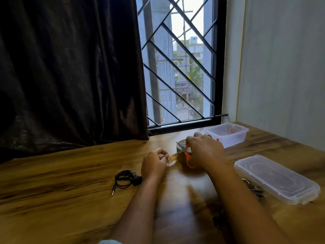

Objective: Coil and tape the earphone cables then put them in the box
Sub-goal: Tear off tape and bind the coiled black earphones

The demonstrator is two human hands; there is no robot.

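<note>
**Scissors at the tape strip, coiled earphones lying to the left**

A dark brown curtain (70,76) covers the left half of the view, beside a window with a black diagonal grille (177,67) and a pale wall (281,59) on the right. A wooden table (61,191) spans the lower half.

On its right side lies a clear plastic lid (276,178), flat on the wood, with a dark, blurred tangle (253,189) just beside its near-left edge; what that is cannot be told. Farther back, near the window sill, stands the clear plastic box (226,136), open, with something red inside.

The right hand (205,152) is curled round the orange handles of a pair of scissors (184,152), whose blades stand parted and point left. Behind the blades sits a roll of brown tape (181,145), on the table just in front of the box. The left hand (154,164) has its fingers curled, pinching the free end of a strip of tape (173,157) that runs from the roll toward the hand, the scissor blades at the strip.

The black earphone cable (125,178) lies coiled on the table just left of the left wrist, apart from both hands, its jack plug (113,191) trailing toward the near edge.
</note>
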